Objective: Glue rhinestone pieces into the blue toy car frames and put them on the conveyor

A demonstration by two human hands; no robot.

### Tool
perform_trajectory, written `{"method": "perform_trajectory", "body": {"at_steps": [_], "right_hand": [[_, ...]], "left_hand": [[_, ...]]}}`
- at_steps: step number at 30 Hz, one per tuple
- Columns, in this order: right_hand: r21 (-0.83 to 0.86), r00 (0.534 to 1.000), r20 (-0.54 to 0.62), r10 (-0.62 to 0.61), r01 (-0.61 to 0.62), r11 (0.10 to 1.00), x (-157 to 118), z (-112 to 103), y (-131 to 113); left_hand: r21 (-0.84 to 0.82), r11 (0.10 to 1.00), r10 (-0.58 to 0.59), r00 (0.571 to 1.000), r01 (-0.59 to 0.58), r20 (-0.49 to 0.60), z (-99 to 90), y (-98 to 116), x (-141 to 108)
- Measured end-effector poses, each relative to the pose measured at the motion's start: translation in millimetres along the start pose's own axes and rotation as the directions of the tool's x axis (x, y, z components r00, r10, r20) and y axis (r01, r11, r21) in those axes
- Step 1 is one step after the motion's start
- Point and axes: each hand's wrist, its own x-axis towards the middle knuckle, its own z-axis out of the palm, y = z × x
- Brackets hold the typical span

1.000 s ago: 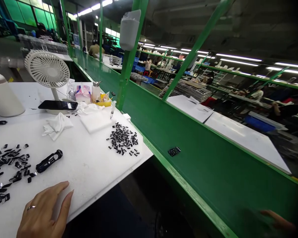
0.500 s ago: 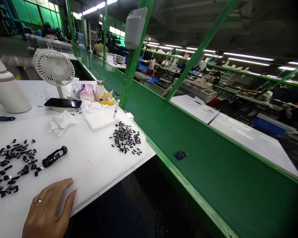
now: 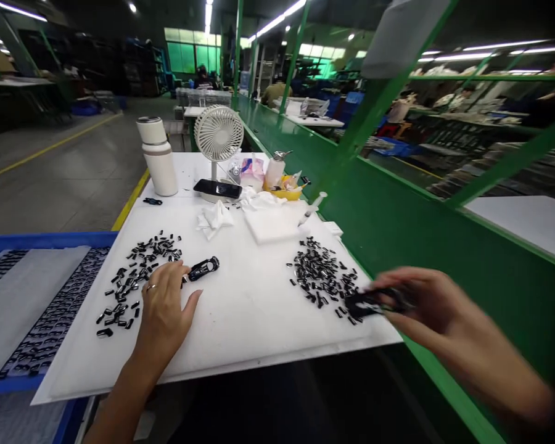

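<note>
My right hand (image 3: 437, 308), blurred by motion, grips a black toy car body (image 3: 367, 303) over the table's right edge. Under and beside that car body spreads a pile of small glossy black pieces (image 3: 321, 271). On the left, my left hand (image 3: 169, 305) hovers over or rests on the table with its fingers stretched and thumb apart. Just past its fingertips lies another black toy car body (image 3: 204, 268). More small black pieces (image 3: 136, 271) are scattered to the left of that hand, some hidden behind it.
A green conveyor belt (image 3: 398, 213) runs along the right side. At the back of the white table stand a bottle (image 3: 161, 166), a fan (image 3: 219, 134), a phone (image 3: 217, 189) and a yellow tray (image 3: 289, 193). A syringe (image 3: 312, 209) lies near a white foam pad (image 3: 272, 225). A blue crate (image 3: 115, 239) stands left.
The view has swung left. My right hand has come into view holding a black toy car body; the one earlier on the belt no longer shows there. My left hand is nearer the left-hand car body.
</note>
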Motion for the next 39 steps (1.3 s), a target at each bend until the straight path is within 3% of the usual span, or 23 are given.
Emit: {"method": "perform_trajectory", "body": {"at_steps": [5,7,9,13,15,19,22,28,32,35,37,39], "right_hand": [[-0.027,0.967,0.223,-0.126,0.135,0.990,61.4,121.7,0.1],[-0.020,0.954,0.266,-0.135,0.146,0.989,74.7,150.8,8.5],[-0.025,0.943,0.302,-0.143,0.157,0.987,81.7,163.6,19.3],[-0.073,0.925,0.337,-0.174,0.210,0.975,83.7,152.4,32.3],[-0.106,0.928,0.318,-0.194,0.238,0.966,81.5,134.0,34.7],[-0.300,0.966,0.145,-0.215,0.250,0.921,71.2,91.3,45.2],[-0.371,0.968,0.172,-0.184,0.237,0.898,57.3,73.7,56.3],[-0.536,0.912,0.317,-0.260,0.398,0.744,37.0,80.4,59.8],[-0.563,0.901,0.303,-0.311,0.432,0.704,36.6,86.0,61.0],[-0.572,0.878,0.281,-0.387,0.477,0.667,35.5,87.5,58.4],[-0.562,0.856,0.262,-0.446,0.511,0.651,30.9,90.3,47.8],[-0.502,0.827,0.237,-0.509,0.553,0.665,22.0,96.4,28.0]], "left_hand": [[0.029,0.999,0.030,0.991,-0.034,0.130,9.3,-5.8,24.6],[0.031,0.998,0.042,0.988,-0.047,0.147,12.6,-8.3,29.9],[0.025,0.998,0.055,0.987,-0.060,0.150,14.0,-10.1,31.0],[-0.007,0.997,0.073,0.987,-0.073,0.142,9.0,-0.4,20.1],[-0.059,0.995,0.082,0.991,-0.076,0.108,4.6,13.1,9.9],[-0.250,0.960,0.162,0.979,-0.127,0.127,0.0,41.0,-9.8],[-0.345,0.928,0.204,0.967,-0.140,0.155,2.1,50.8,-18.3],[-0.382,0.916,0.183,0.975,-0.123,0.126,6.7,49.9,-27.0],[-0.390,0.913,0.164,0.983,-0.122,0.078,6.0,49.4,-30.8],[-0.414,0.901,0.129,0.991,-0.126,-0.021,2.2,56.0,-32.0],[-0.476,0.871,0.082,0.992,-0.118,-0.095,-1.8,66.3,-32.9],[-0.615,0.788,-0.031,0.997,-0.018,-0.068,-5.9,80.8,-33.5]]}}
